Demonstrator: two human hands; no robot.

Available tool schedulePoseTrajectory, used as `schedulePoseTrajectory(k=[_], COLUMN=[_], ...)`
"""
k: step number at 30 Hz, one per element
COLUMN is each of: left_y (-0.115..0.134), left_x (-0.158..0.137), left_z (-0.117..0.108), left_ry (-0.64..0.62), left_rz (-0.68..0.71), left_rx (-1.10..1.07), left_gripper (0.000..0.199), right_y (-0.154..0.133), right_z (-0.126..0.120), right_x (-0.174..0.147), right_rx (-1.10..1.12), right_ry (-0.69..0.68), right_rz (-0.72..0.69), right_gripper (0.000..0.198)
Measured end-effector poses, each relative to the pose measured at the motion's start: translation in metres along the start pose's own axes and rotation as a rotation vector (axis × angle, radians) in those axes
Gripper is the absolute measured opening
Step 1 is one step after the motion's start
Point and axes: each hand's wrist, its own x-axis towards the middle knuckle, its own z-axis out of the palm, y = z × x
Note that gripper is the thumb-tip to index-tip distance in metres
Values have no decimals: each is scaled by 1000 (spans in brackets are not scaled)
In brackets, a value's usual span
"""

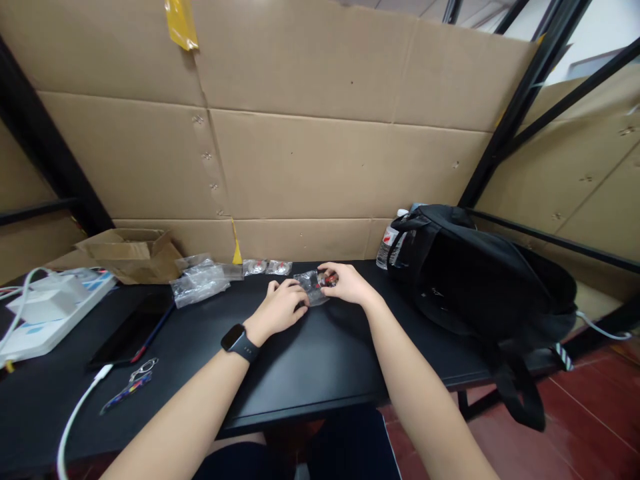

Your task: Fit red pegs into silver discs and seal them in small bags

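A small clear plastic bag (pixel 316 297) lies on the black table between my two hands. My left hand (pixel 280 308), with a dark watch on its wrist, has bent fingers and thumb on the bag's left edge. My right hand (pixel 349 283) curls its thumb and fingers around a small shiny item with red on it (pixel 329 279), at the bag's right side. Whether that item is inside the bag or on top of it I cannot tell. Just behind my left hand sit two small clear packets, one (pixel 255 267) beside the other (pixel 279 267).
Crumpled clear bags (pixel 203 280) and an open cardboard box (pixel 130 257) stand at the left. Nearer are a phone (pixel 133 330) on a white cable, a keychain (pixel 129 390) and a power strip (pixel 60 313). A water bottle (pixel 387 247) and black backpack (pixel 480 280) occupy the right.
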Motion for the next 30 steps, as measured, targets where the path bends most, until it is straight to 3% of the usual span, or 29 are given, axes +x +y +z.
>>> schedulePoseTrajectory(k=[5,12,16,22,27,30], left_y=[2,4,3,4,3,4], left_x=[-7,-9,-9,-9,-9,-9], left_z=[0,2,3,0,1,1], left_ry=[-97,-165,-170,-165,-163,-175], left_rz=[43,54,52,45,38,40], left_rx=[37,62,43,-11,-31,-8], left_gripper=[27,33,35,36,36,37], right_y=[-7,-8,-6,-2,5,5], right_z=[-9,-12,-4,14,15,17], right_x=[-9,-12,-10,-3,-2,-2], right_rx=[-177,-333,-321,-256,-148,-193], right_ry=[-219,-360,-351,-203,-248,-212], right_rz=[77,165,138,109,40,17], right_gripper=[25,24,22,26,31,30])
